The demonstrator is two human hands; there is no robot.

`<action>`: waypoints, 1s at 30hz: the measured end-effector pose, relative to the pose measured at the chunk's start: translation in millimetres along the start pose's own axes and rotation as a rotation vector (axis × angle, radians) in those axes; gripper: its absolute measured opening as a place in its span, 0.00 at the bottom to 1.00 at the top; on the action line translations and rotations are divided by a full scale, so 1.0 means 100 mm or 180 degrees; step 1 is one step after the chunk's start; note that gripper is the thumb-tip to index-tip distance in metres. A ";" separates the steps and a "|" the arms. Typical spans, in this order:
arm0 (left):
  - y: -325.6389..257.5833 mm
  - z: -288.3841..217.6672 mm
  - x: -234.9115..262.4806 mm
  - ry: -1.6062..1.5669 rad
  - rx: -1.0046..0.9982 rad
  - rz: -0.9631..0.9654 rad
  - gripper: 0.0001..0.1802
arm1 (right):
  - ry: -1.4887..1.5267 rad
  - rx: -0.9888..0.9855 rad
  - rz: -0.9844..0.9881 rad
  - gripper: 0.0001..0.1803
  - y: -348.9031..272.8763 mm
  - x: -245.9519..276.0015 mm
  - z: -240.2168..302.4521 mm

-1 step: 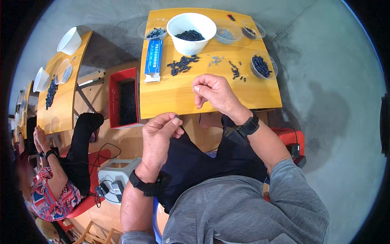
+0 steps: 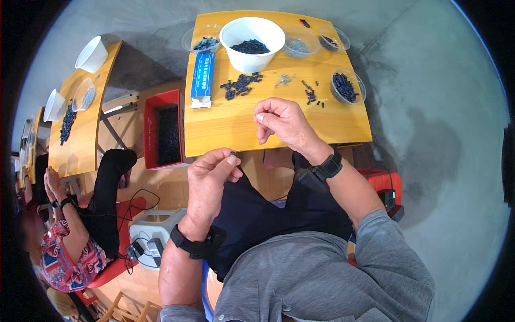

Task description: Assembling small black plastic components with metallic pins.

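Note:
My left hand (image 2: 210, 170) is just off the table's near edge, thumb and forefinger pinching a small black piece (image 2: 233, 154) that mostly hides between the fingertips. Over the near part of the table, my right hand (image 2: 284, 122) is closed in a pinch; whatever its fingertips hold is too small to name. Beyond my hands lie a pile of short black cylindrical pieces (image 2: 241, 86), a few small silvery metal pieces (image 2: 284, 80) and a scatter of smaller black pieces (image 2: 310, 93). A white bowl (image 2: 279, 40) with more black pieces stands behind them.
Clear plastic tubs (image 2: 336, 99) with small parts stand along the yellow table's (image 2: 230, 129) right and far sides. A blue and white box (image 2: 203, 78) lies at left. A red bin (image 2: 148, 129) stands on the floor. Another person (image 2: 75, 247) sits at a neighbouring table on the left.

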State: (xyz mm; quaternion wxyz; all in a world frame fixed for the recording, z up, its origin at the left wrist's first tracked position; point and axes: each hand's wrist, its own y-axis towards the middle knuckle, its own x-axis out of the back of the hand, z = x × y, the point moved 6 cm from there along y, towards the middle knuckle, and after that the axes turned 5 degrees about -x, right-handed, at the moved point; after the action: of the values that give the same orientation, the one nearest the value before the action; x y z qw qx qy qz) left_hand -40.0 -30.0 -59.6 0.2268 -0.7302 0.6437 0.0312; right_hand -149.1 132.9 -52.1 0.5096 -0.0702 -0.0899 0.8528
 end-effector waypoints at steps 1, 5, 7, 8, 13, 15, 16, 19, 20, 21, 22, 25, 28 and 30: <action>0.00 0.00 0.00 -0.0001 0.0000 0.0007 0.06 | 0.0240 -0.0050 0.0018 0.07 -0.01 0.00 -0.02; -0.02 -0.02 -0.01 -0.0052 -0.0012 0.0027 0.06 | 0.0724 0.0099 0.0043 0.06 -0.03 -0.03 -0.02; -0.03 -0.05 -0.02 -0.0058 -0.0017 0.0018 0.06 | 0.0743 0.0063 0.0063 0.06 -0.04 -0.03 -0.02; -0.03 -0.06 -0.03 -0.0104 -0.0038 0.0047 0.06 | 0.0751 0.0052 0.0073 0.06 -0.06 -0.05 -0.02; -0.02 -0.11 -0.06 -0.0277 -0.0241 0.0111 0.06 | 0.0625 -0.0141 0.0143 0.07 -0.17 -0.13 0.06; -0.03 -0.13 -0.08 -0.0200 -0.0325 0.0197 0.07 | 0.0654 -0.0124 0.0135 0.06 -0.23 -0.20 0.12; -0.03 -0.13 -0.07 -0.0200 -0.0327 0.0191 0.07 | 0.0683 -0.0104 0.0118 0.05 -0.26 -0.23 0.15; -0.03 -0.11 -0.05 -0.0177 -0.0406 0.0192 0.08 | 0.0067 0.0100 0.0087 0.06 -0.35 -0.33 0.28; -0.03 -0.11 -0.05 -0.0136 -0.0414 0.0164 0.08 | 0.0209 0.0191 0.0016 0.07 -0.37 -0.36 0.30; -0.04 -0.12 -0.05 -0.0095 -0.0423 0.0135 0.08 | 0.0208 0.0195 0.0013 0.07 -0.38 -0.36 0.30; -0.04 -0.12 -0.06 -0.0094 -0.0425 0.0139 0.08 | 0.0234 0.0184 0.0139 0.06 -0.39 -0.38 0.31; -0.05 -0.13 -0.07 -0.0060 -0.0473 0.0118 0.08 | 0.0084 0.0219 0.0276 0.06 -0.43 -0.44 0.35; -0.05 -0.14 -0.06 -0.0129 -0.0435 0.0059 0.07 | -0.0139 0.0298 0.0270 0.07 -0.46 -0.49 0.37; -0.05 -0.13 -0.07 -0.0001 -0.0377 0.0143 0.07 | -0.0187 0.0335 0.0264 0.07 -0.47 -0.52 0.39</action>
State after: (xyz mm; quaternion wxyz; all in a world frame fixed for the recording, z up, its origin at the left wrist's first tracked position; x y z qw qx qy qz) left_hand -39.3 -27.9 -43.9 0.1826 -0.7278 0.6569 0.0743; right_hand -92.3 105.9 -1.9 0.4740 -0.0219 -0.0569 0.8784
